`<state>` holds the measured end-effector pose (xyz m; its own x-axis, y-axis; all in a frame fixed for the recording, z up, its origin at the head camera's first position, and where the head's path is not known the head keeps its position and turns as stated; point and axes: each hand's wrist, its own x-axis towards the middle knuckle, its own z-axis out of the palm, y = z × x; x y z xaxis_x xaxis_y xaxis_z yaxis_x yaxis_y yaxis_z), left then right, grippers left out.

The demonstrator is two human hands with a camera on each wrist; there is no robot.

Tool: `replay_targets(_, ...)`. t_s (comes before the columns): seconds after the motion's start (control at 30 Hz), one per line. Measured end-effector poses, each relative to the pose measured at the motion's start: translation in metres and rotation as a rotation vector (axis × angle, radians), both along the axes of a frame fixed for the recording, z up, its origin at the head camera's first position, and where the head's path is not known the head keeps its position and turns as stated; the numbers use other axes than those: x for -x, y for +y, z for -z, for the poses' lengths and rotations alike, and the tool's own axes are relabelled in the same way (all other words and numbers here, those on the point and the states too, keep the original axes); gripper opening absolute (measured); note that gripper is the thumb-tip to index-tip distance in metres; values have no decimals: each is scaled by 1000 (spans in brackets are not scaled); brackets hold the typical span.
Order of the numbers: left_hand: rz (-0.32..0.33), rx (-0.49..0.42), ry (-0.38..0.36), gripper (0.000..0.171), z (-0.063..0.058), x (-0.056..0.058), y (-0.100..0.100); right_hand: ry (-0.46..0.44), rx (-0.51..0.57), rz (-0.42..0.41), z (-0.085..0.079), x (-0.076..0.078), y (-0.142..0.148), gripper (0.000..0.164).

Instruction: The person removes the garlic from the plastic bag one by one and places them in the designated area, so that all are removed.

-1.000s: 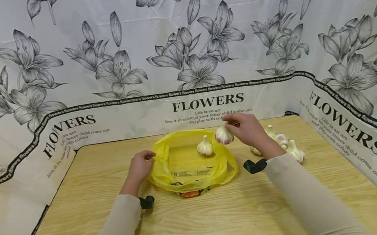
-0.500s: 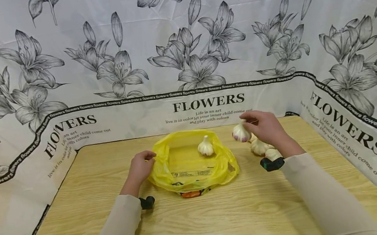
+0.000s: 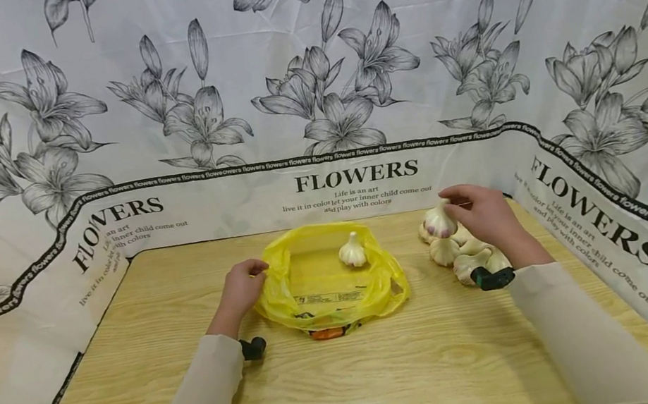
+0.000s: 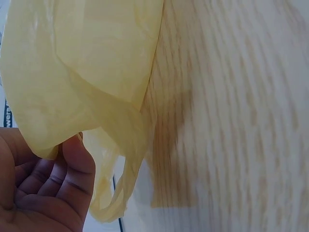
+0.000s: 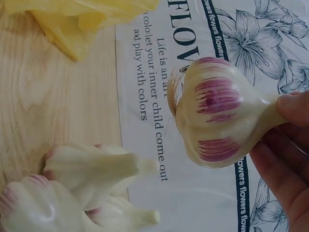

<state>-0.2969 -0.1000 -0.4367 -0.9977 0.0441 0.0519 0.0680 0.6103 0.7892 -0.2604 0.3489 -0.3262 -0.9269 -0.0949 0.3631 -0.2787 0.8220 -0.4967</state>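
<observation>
A yellow plastic bag (image 3: 323,273) stands with its mouth spread on the table. My left hand (image 3: 241,286) pinches its left rim between thumb and finger; in the left wrist view the plastic (image 4: 101,58) hangs from those fingertips (image 4: 77,150). One garlic bulb (image 3: 352,251) lies inside the bag at the right. By its stem, my right hand (image 3: 483,214) holds another garlic bulb (image 5: 217,111), white with purple streaks, roots still on. That bulb is over a pile of several garlic bulbs (image 3: 444,252) at the right, partly hidden by my hand and wrist.
The wooden table (image 3: 342,385) runs up to a white flower-print cloth (image 3: 353,183) at the back and sides. Black camera mounts (image 3: 492,277) sit on both wrists, the right one overlapping the pile. A bag handle loop (image 4: 118,193) hangs beside my left hand.
My right hand has moved right with its garlic bulb, away from above the bag's right edge to over the pile. The left hand and the bag have stayed put.
</observation>
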Motion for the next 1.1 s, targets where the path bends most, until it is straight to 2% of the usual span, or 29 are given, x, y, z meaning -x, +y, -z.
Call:
replay_targets(0.57,-2,9,12,23,3,-1,0,15,12,99,6,-13,44,38)
replay_targets(1.1,-10,9,-23,23,3,1,1,-55,65,243,14,-23,78,46)
